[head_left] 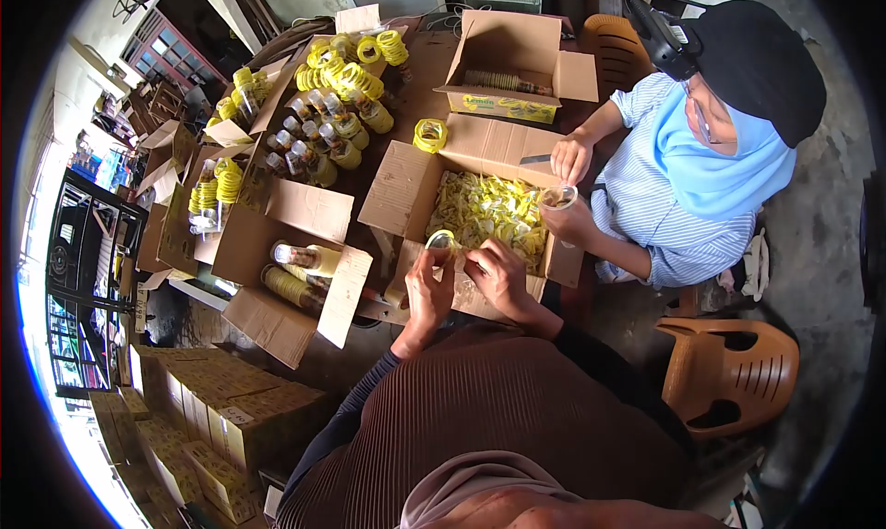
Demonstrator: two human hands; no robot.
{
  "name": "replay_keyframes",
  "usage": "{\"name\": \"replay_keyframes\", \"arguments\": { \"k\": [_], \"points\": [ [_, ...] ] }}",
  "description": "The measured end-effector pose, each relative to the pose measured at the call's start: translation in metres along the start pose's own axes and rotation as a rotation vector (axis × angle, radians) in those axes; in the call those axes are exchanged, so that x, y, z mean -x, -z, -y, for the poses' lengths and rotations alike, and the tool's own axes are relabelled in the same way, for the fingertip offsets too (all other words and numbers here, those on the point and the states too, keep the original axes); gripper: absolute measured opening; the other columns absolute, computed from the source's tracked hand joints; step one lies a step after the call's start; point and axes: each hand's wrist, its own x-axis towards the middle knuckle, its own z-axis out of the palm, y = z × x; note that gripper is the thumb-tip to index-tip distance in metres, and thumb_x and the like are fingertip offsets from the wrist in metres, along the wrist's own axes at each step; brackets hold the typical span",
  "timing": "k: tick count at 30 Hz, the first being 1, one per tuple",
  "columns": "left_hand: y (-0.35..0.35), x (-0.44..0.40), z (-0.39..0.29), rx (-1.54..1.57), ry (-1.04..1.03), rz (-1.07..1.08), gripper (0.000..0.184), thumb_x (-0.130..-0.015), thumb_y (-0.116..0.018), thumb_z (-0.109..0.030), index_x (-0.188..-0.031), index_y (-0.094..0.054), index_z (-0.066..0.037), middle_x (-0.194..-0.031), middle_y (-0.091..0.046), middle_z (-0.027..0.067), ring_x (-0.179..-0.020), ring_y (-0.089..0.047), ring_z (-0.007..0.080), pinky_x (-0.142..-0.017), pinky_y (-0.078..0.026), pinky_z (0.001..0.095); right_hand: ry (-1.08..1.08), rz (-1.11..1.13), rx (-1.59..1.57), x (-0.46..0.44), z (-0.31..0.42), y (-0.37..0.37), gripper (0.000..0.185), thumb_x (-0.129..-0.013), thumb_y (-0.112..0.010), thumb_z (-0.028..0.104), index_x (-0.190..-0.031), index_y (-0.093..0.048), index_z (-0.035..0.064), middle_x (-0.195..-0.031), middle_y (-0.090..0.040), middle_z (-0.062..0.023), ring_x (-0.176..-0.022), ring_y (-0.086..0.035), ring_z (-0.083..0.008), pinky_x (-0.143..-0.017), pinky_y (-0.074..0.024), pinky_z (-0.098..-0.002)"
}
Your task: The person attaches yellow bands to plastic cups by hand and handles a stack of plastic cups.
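My left hand (429, 287) is closed around a small clear cup with a yellow-green rim (441, 239), held up at the near left corner of an open cardboard box. Just to the right, my right hand (500, 275) has its fingers pinched together; whatever is between them is too small to make out. Below and beyond both hands, the cardboard box (399, 192) contains a heap of crumpled yellow-and-white strips (494, 206). On the box's far left flap sits a stack of yellow rings (430, 135).
Opposite on the right, a person (711, 160) holds a clear cup (558, 198) near a flat dark blade (535, 159). Capped jars (318, 132) and yellow ring stacks crowd the left. Another open box (341, 294) holds stacked discs. An orange chair (729, 377) stands right.
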Motion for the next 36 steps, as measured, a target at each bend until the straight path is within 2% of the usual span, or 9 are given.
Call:
{"name": "replay_keyframes", "arguments": {
  "k": [3,5,7,12,22,24,27,31,36],
  "points": [
    [-0.003,0.005,-0.004,0.044,-0.067,0.019,0.011,-0.081,-0.067,0.001,-0.088,-0.058,0.000,-0.080,-0.066,0.0139,-0.073,-0.066,0.0309,-0.066,-0.051,0.0383,-0.094,0.074,0.058,0.001,-0.010,-0.004,0.017,-0.071,-0.073,0.001,-0.084,-0.063,0.0057,-0.077,-0.055,-0.0076,-0.069,-0.060,-0.0257,-0.057,-0.0479,-0.0358],
    [-0.004,0.007,-0.006,0.040,-0.094,0.045,0.010,-0.081,-0.066,0.002,-0.087,-0.058,0.000,-0.080,-0.065,0.0145,-0.074,-0.066,0.0321,-0.067,-0.051,0.0386,-0.097,0.079,0.050,0.001,-0.016,-0.003,0.015,-0.073,-0.073,0.002,-0.084,-0.063,0.0056,-0.076,-0.055,-0.0075,-0.068,-0.061,-0.0253,-0.057,-0.0478,-0.0359],
    [-0.003,0.002,-0.002,0.027,-0.084,0.042,0.010,-0.082,-0.066,0.001,-0.088,-0.059,0.000,-0.080,-0.066,0.0146,-0.074,-0.066,0.0319,-0.067,-0.051,0.0386,-0.241,0.023,-0.042,0.001,-0.016,-0.004,0.016,-0.072,-0.073,0.002,-0.084,-0.063,0.0058,-0.075,-0.055,-0.0071,-0.068,-0.060,-0.0251,-0.057,-0.0478,-0.0360],
    [0.001,-0.003,-0.001,-0.005,-0.039,0.030,0.009,-0.082,-0.067,0.000,-0.088,-0.060,0.001,-0.081,-0.067,0.0140,-0.074,-0.066,0.0295,-0.068,-0.052,0.0367,-0.025,0.021,0.040,0.000,0.001,0.006,0.016,-0.073,-0.074,0.003,-0.083,-0.062,0.0078,-0.074,-0.054,-0.0056,-0.069,-0.060,-0.0239,-0.056,-0.0475,-0.0358],
    [0.003,0.002,0.001,0.049,-0.066,0.066,0.011,-0.081,-0.069,0.000,-0.088,-0.061,0.002,-0.083,-0.068,0.0145,-0.075,-0.068,0.0295,-0.071,-0.053,0.0361,-0.022,0.095,0.082,-0.002,-0.009,-0.003,0.013,-0.075,-0.073,0.006,-0.083,-0.063,0.0070,-0.074,-0.054,-0.0063,-0.069,-0.060,-0.0261,-0.058,-0.0480,-0.0363],
    [0.000,0.006,-0.002,0.048,-0.091,0.071,0.011,-0.081,-0.069,0.000,-0.088,-0.061,0.002,-0.082,-0.068,0.0146,-0.075,-0.068,0.0299,-0.071,-0.053,0.0364,-0.205,0.104,-0.021,-0.001,-0.022,-0.005,0.010,-0.075,-0.071,0.005,-0.083,-0.064,0.0047,-0.074,-0.057,-0.0078,-0.067,-0.061,-0.0266,-0.059,-0.0482,-0.0352],
    [0.001,0.003,0.004,0.026,-0.117,0.075,0.012,-0.081,-0.070,0.001,-0.087,-0.060,0.002,-0.082,-0.068,0.0149,-0.075,-0.068,0.0304,-0.072,-0.053,0.0374,-0.327,0.016,-0.170,0.003,-0.030,-0.008,0.011,-0.073,-0.072,0.002,-0.082,-0.065,0.0039,-0.073,-0.059,-0.0088,-0.065,-0.062,-0.0262,-0.057,-0.0468,-0.0341],
    [0.000,0.001,0.007,0.030,-0.100,0.066,0.015,-0.081,-0.069,0.002,-0.088,-0.057,0.002,-0.081,-0.067,0.0144,-0.075,-0.067,0.0302,-0.073,-0.052,0.0375,-0.283,-0.014,-0.151,0.008,-0.020,-0.003,0.013,-0.072,-0.073,0.001,-0.081,-0.064,0.0054,-0.071,-0.057,-0.0080,-0.064,-0.060,-0.0260,-0.056,-0.0461,-0.0344],
    [-0.003,0.000,0.005,0.089,-0.068,0.039,0.017,-0.081,-0.068,0.001,-0.093,-0.056,0.002,-0.080,-0.064,0.0126,-0.076,-0.067,0.0268,-0.072,-0.052,0.0365,-0.070,0.080,-0.076,0.005,-0.011,-0.001,0.017,-0.070,-0.074,0.003,-0.081,-0.063,0.0087,-0.070,-0.052,-0.0058,-0.066,-0.059,-0.0246,-0.058,-0.0469,-0.0352]
  ]
}}
